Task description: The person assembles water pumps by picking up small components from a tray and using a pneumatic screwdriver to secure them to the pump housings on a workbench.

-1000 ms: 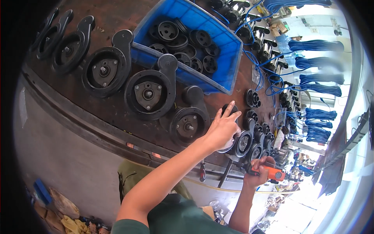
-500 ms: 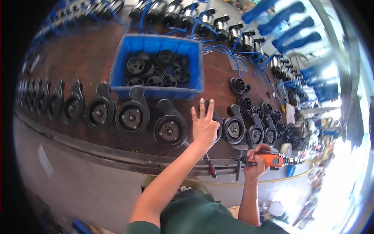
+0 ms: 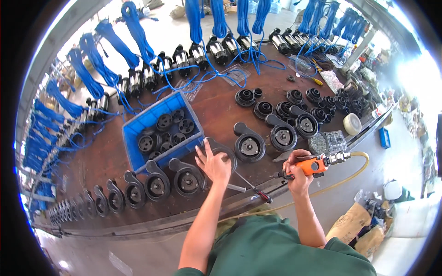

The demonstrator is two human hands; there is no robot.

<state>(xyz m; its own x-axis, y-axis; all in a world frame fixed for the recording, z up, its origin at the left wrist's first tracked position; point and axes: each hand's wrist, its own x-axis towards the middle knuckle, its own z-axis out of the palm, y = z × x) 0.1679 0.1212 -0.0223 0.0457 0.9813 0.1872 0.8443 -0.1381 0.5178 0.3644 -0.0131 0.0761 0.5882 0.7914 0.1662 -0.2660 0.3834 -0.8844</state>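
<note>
My left hand [image 3: 215, 166] is over a black pump casing [image 3: 224, 151], with some fingers spread and the thumb and forefinger closed in a pinch. Whatever is between those fingertips is too small to make out. Part of that casing is hidden behind the hand. At the bench's front edge, my right hand [image 3: 299, 177] is wrapped around an orange air screwdriver [image 3: 311, 166], its tip pointing left and a yellow hose [image 3: 363, 171] on its other end. Between the hands lies a screwdriver [image 3: 262, 195] with a red and black handle, beside a metal bar [image 3: 236, 187].
More pump casings [image 3: 189, 181] line the brown bench [image 3: 216, 110] to both sides. A blue crate [image 3: 133, 152] holds round black parts. Several black impeller-like parts [image 3: 264, 109] sit at right, near a white roll [image 3: 352, 124]. Silver motors [image 3: 181, 59] with blue cables stand behind.
The whole view has turned and shifted, showing more of the bench's back and right side. My left hand stays over a casing, and the right keeps its hold on the air screwdriver.
</note>
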